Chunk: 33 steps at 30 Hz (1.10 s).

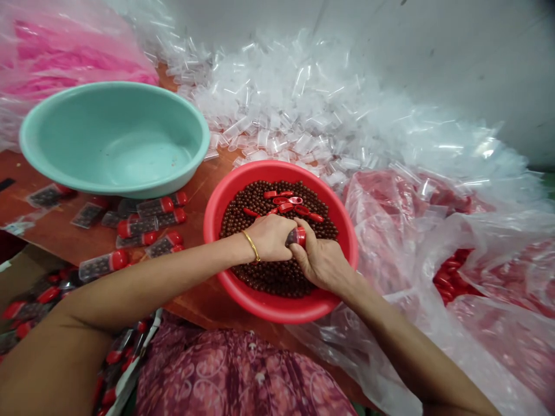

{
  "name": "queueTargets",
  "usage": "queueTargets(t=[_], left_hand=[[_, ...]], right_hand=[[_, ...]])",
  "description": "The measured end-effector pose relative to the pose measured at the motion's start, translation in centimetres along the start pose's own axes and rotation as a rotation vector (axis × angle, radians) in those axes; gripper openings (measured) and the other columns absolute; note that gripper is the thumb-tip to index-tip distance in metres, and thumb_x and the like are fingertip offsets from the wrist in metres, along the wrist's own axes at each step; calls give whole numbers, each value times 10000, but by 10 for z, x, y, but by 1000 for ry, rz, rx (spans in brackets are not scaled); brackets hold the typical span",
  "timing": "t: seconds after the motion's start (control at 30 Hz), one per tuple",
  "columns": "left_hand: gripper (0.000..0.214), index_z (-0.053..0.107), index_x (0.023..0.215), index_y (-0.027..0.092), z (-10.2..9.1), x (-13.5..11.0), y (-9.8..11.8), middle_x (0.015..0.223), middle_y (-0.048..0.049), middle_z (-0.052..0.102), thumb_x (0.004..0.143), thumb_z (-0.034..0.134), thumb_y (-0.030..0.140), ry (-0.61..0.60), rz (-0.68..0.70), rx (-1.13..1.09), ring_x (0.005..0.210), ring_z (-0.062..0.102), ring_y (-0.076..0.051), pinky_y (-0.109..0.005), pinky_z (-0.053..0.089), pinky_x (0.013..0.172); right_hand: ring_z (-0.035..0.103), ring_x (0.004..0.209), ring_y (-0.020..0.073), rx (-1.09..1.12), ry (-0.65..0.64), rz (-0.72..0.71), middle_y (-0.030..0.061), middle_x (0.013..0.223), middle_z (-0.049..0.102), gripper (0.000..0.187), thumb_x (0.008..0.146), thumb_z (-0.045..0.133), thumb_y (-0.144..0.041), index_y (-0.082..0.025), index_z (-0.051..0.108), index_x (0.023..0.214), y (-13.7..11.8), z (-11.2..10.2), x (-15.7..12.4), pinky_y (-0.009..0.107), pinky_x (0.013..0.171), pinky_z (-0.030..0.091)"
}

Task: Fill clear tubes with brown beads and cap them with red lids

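Note:
Over the red basin (212,225), my left hand (271,237) and my right hand (325,260) meet around one small clear container (289,239) of dark balls. Its red cap (300,236) faces my right hand, whose thumb and fingers close on that end. The fingers of my left hand wrap the body and hide most of it. Below them, the basin holds many small round brown balls (277,283). Several loose red caps (284,207) lie on top of the balls, just beyond my hands.
Left of the basin stands a pale green basin (30,124). Filled red-capped containers (102,266) lie on the orange-brown table (197,300), with more in a box at lower left. Clear empty containers (277,133) are heaped behind. Plastic bags with red caps (453,271) sit at right.

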State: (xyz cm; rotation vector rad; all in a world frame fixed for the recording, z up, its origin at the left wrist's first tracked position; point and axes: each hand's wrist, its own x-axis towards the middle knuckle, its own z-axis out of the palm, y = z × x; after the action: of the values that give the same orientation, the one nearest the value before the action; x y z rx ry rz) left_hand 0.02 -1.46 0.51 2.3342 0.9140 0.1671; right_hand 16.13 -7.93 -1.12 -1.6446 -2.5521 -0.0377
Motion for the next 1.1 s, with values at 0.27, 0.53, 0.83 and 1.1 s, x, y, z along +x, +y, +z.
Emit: queueTargets(t=[0.27, 0.53, 0.83, 1.1], left_hand=[[165, 646, 798, 179, 2, -1, -3, 714, -62, 666, 654, 574, 214, -12, -14, -47, 701, 633, -234, -302, 459, 633], [194, 651, 808, 165, -5, 7, 3, 660, 3, 635, 641, 589, 241, 116, 4, -201, 592, 564, -141, -228, 401, 548], [232, 649, 853, 146, 1, -3, 9, 750, -51, 675, 663, 585, 262, -11, 74, -21, 677, 631, -198, -271, 484, 608], [278, 622, 966, 157, 2, -9, 7, 914, -88, 691, 713, 574, 262, 0, 117, 172, 806, 666, -253, -342, 529, 683]], right_hand=[[624, 526, 232, 3, -102, 34, 153, 687, 699, 641, 959, 177, -449, 36, 453, 1275, -8, -3, 4, 290, 469, 393], [623, 610, 167, 386, 215, 271, 42, 629, 652, 643, 929, 206, -594, -196, 710, 946, 9, -30, 19, 263, 575, 434], [557, 665, 124, 1305, 231, 524, 20, 813, 601, 657, 874, 216, -687, -212, 560, 1169, -12, -5, 54, 267, 648, 477], [582, 841, 171, 1366, 57, 475, 56, 919, 616, 735, 876, 119, -685, -199, 577, 1182, -17, -6, 55, 334, 814, 471]])
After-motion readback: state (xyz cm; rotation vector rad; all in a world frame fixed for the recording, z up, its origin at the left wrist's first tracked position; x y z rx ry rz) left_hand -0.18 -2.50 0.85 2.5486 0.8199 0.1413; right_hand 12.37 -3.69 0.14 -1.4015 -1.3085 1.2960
